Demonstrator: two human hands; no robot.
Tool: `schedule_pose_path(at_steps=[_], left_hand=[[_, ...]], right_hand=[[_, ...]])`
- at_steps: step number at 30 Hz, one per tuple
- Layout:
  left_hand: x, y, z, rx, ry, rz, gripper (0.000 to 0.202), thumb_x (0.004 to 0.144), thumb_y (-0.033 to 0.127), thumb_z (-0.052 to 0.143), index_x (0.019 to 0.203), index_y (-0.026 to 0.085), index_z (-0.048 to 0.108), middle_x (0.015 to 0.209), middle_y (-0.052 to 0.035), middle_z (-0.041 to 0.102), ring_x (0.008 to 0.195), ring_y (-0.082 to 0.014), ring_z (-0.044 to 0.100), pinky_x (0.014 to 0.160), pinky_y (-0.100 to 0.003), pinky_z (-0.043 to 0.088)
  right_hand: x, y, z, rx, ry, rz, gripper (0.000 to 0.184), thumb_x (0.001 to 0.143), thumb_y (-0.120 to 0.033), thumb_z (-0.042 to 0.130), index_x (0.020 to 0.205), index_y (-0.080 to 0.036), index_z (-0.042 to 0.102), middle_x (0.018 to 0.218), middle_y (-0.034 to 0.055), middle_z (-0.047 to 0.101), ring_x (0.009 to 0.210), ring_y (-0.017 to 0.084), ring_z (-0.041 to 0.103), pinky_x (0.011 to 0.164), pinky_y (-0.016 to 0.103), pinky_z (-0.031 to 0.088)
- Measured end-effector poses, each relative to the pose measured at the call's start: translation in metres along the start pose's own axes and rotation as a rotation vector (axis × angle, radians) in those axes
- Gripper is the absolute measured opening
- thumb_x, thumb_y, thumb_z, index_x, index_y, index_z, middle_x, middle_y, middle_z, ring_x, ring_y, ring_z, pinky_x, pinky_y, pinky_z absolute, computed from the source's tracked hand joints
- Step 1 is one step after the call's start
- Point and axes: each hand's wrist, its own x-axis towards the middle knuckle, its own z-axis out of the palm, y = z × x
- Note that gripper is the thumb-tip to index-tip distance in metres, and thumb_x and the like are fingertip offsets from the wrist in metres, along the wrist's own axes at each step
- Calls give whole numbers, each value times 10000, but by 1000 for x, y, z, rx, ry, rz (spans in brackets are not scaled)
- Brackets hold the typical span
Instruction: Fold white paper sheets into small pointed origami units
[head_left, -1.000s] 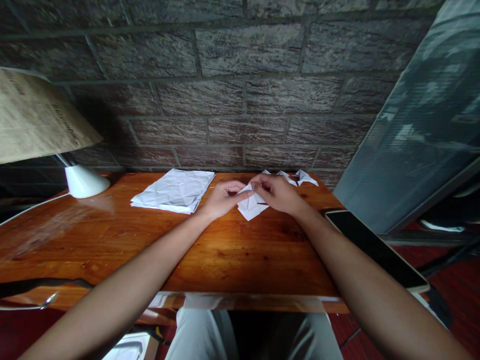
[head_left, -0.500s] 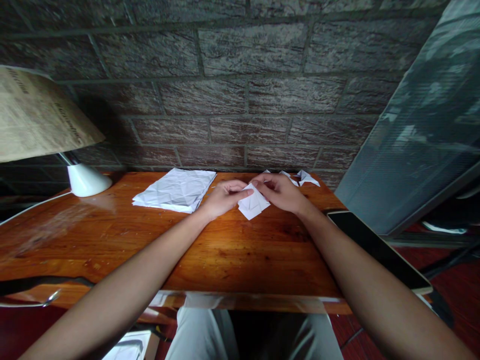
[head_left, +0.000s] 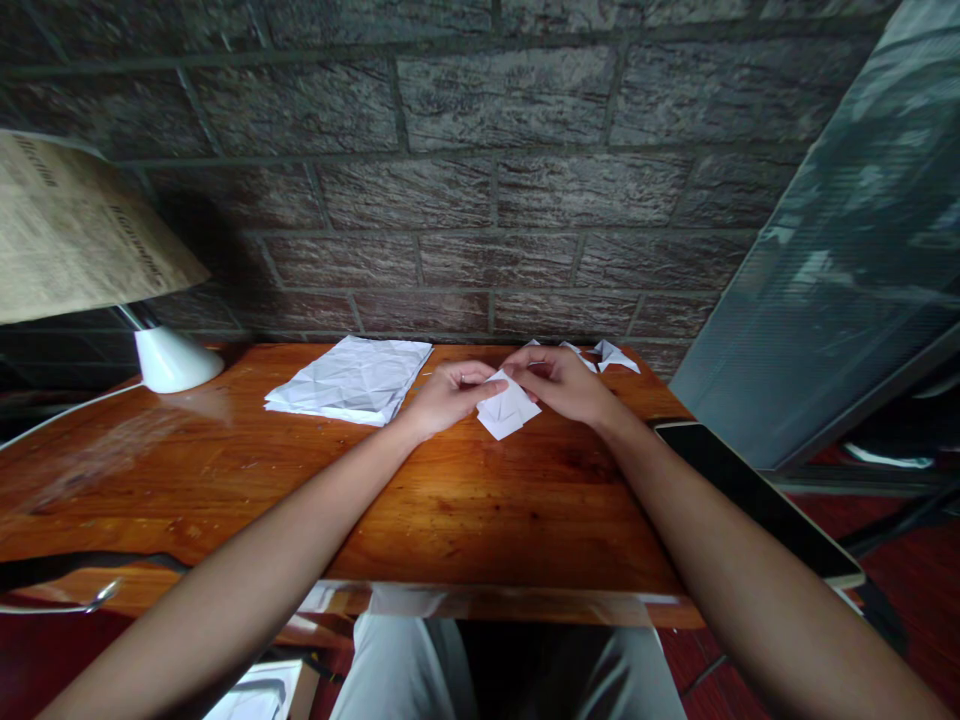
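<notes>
A small piece of folded white paper (head_left: 504, 415) is held between my two hands over the middle of the wooden desk. My left hand (head_left: 452, 396) grips its left side, the thumb lying across the front and the fingers behind. At the paper's upper right edge, my right hand (head_left: 561, 382) pinches it between thumb and fingers. Creases and layered flaps show on the paper's face. The fingertips behind it are partly hidden.
A stack of creased white sheets (head_left: 351, 380) lies to the left. Several folded paper pieces (head_left: 616, 357) rest at the back right, by the brick wall (head_left: 457, 190). A lamp (head_left: 176, 360) stands far left. A dark tablet-like panel (head_left: 757, 500) lies along the desk's (head_left: 480, 530) right edge.
My right thumb and fingers have shifted very slightly at the paper's top edge. Both hands keep their hold, and everything else stays in place.
</notes>
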Motion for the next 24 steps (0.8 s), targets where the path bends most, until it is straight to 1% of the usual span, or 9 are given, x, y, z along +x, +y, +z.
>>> schedule_pose_path(at_steps=[4,7,13,16,21,24], left_hand=[[0,-1,0,13,-8,-1,410,658,510,837,802,143,723,653,-11,682,571,-100,542,525,-222,377],[0,0,0,9,-12,1,395,655,502,840,788,148,724,667,-18,695,584,-110,561,542,-233,398],[0,-1,0,14,2,-4,371,675,492,828,800,156,729,698,-25,714,588,-120,575,553,-245,414],[1,-2,-1,28,7,3,386,690,510,814,802,151,730,710,-30,723,580,-116,574,554,-242,416],[2,-6,-2,62,-26,24,404,715,537,786,790,143,741,750,-51,744,615,-135,607,589,-252,441],[2,-8,-3,128,-7,66,390,740,527,768,780,141,742,765,-57,745,642,-143,617,604,-253,444]], right_hand=[[0,0,-1,-24,-15,-3,352,860,-485,633,884,-137,671,688,0,598,545,102,487,531,253,399],[-1,0,-2,-78,-18,-36,340,879,-481,610,873,-145,664,700,11,616,578,114,509,555,256,409],[0,4,1,-180,32,-83,297,904,-435,574,866,-157,670,729,29,655,628,131,543,565,246,406],[1,5,2,-139,67,-68,315,898,-453,580,868,-154,677,742,35,665,633,131,546,575,250,418],[1,5,1,-32,1,-9,369,849,-510,639,858,-145,696,699,12,641,585,116,520,567,257,414],[1,5,1,-6,5,-1,384,822,-524,666,834,-141,695,678,7,631,573,114,517,564,260,416]])
